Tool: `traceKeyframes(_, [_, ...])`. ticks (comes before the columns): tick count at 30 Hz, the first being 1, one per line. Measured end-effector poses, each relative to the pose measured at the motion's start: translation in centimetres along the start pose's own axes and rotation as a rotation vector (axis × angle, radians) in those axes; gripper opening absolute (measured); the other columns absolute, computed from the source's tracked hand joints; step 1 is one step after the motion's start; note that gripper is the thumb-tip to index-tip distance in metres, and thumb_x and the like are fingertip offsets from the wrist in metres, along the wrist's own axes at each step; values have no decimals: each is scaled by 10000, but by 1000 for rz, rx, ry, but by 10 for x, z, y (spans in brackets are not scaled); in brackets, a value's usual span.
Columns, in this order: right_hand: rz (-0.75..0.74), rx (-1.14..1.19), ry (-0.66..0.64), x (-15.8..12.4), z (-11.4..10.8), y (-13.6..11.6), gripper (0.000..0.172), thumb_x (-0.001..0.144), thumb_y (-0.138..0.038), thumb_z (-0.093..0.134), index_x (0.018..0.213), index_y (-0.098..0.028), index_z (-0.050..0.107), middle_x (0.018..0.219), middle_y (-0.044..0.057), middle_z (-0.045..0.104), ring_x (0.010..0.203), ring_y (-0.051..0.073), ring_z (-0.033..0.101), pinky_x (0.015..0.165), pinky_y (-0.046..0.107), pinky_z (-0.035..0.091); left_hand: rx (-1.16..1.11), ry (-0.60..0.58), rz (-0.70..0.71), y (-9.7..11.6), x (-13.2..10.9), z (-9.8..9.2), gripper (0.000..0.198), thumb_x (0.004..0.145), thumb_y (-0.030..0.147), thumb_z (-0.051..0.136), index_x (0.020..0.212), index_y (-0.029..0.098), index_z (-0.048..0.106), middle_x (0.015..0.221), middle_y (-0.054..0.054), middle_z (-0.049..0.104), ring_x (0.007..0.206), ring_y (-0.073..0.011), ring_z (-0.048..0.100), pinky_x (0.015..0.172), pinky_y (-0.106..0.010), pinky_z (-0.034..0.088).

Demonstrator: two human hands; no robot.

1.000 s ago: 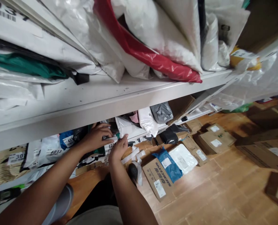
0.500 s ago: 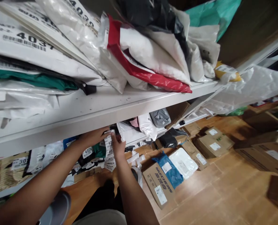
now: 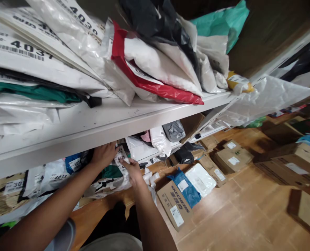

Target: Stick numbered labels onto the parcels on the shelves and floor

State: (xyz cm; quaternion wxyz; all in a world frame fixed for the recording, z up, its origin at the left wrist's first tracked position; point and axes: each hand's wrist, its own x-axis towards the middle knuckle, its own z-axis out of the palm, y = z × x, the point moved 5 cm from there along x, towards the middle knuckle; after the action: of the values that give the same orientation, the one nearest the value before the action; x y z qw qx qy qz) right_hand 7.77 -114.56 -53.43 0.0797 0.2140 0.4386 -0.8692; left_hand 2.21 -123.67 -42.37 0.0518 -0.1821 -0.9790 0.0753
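Note:
My right hand (image 3: 134, 173) pinches a strip of printed number labels (image 3: 122, 157) between thumb and fingers; "4025" is readable on it. Beside the strip's upper end, my left hand (image 3: 105, 153) lies with fingers stretched out over the parcels on the lower shelf. Its fingertips are partly hidden by the upper shelf's edge. A green bagged parcel (image 3: 110, 171) shows below and between the hands. Left of my left hand sits a blue parcel (image 3: 72, 164) with a number label.
Bagged parcels, among them a red and white one (image 3: 157, 87), fill the upper shelf (image 3: 97, 122) over my hands. On the floor to the right are a Skechers box (image 3: 174, 205), a blue bag (image 3: 187, 190), a white package (image 3: 200, 179) and several cartons.
My left hand has moved from the strip's top end onto the parcels. My right hand has come slightly lower with the label strip, whose hanging lower part now looks shorter. The view has shifted slightly.

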Motion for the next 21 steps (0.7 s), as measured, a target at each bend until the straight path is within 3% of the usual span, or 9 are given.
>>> traceKeyframes(3, [40,-13,-2,-16,-28,4,314,541,-427,807,577,-143,677,479,-13,619,461,130,534,487,255,413,-37,-34,-37,4,4,-4,295,827,257,532,1038,61,596,1003,-248,648,1035,-403,554,894,-536,389])
traceKeyframes(7, [29,-15,-43,-32,-62,-1,300,477,-371,853,564,-153,666,507,-18,624,455,110,505,485,240,385,-119,-93,47,32,20,-7,242,808,100,460,972,107,638,1030,-205,644,1056,-352,561,922,-502,404])
traceKeyframes(11, [-52,50,-68,-34,-87,-22,388,458,-412,851,752,-216,690,661,-10,685,533,133,566,565,268,446,-242,-166,128,71,30,1,479,780,85,484,1257,80,514,1223,-176,577,1118,-249,563,941,-342,449])
traceKeyframes(14, [-126,55,-59,-28,-97,-40,389,548,-481,795,836,-246,679,728,1,700,608,161,606,605,287,466,-275,-163,110,83,30,4,618,788,124,504,1388,62,375,1430,-222,376,1323,-312,373,1049,-405,363])
traceKeyframes(16, [-142,13,-90,-25,-92,-48,354,589,-479,774,836,-240,690,730,10,706,634,174,620,625,301,478,-301,-119,68,75,31,0,573,800,137,505,1368,130,434,1453,-206,347,1363,-393,267,1082,-534,270])
traceKeyframes(18, [-125,-56,-169,-23,-75,-51,285,557,-383,817,762,-214,711,730,21,714,643,180,627,649,311,486,-380,-92,33,59,37,-4,497,813,116,472,1300,205,519,1401,-170,428,1334,-411,307,1060,-594,255])
traceKeyframes(21, [-188,-154,-265,-17,-35,-52,174,505,-247,840,607,-195,709,934,51,729,867,215,648,815,326,480,-504,-132,72,36,54,-3,507,776,53,458,1234,240,568,1267,-115,560,1214,-324,486,1018,-481,366])
